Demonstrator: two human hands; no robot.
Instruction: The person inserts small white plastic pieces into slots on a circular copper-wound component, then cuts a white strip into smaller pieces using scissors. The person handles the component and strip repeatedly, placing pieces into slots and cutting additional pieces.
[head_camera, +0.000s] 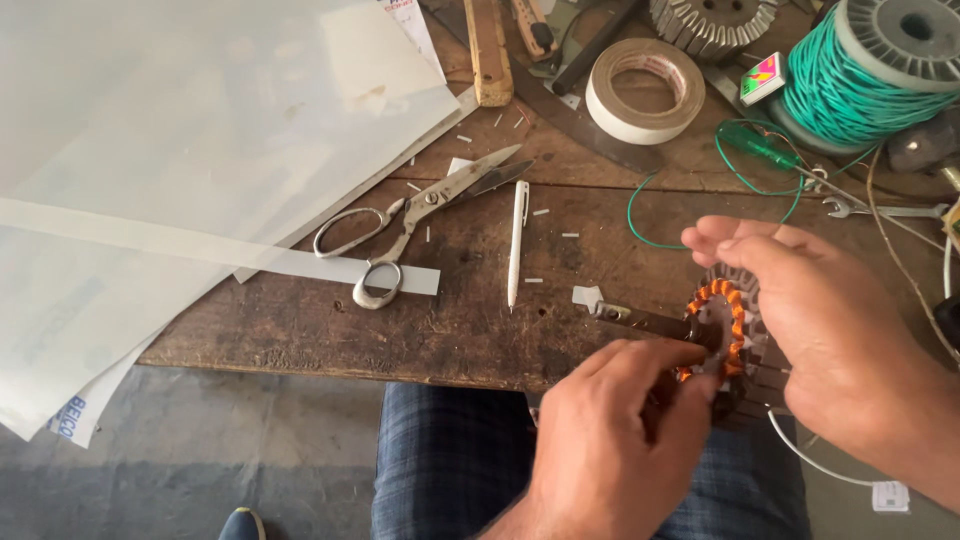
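I have both hands at the near right edge of the wooden workbench (300, 320), working on a motor stator (725, 325) wound with orange copper coils. The stator sits at the bench edge, above my lap, tilted so its open face shows toward the camera. My left hand (615, 440) comes up from below, fingers bent and pinched against the lower rim of the stator; it grips the stator there, though exactly which part is pinched is hidden by the knuckles. My right hand (810, 320) curves over the stator's right side, fingers extended leftward above the coils, clasping the outer body. A dark metal bar (640, 318) projects left from the stator along the bench surface.

Elsewhere on the bench, well apart from my hands: metal scissors (415, 225) lie partly open, handles resting on a white strip of insulation sheet (200, 245). Just right of them lies a white pen (517, 240), nearly upright in the view. Large translucent sheets (190, 130) cover the left portion of the bench and overhang its edge. A roll of tape (645, 90) lies flat toward the back. A spool of green wire (860, 70) stands in the far right corner, and a loose green strand (700, 200) trails from it toward my right hand. A small wrench (880, 210) lies at the right edge.
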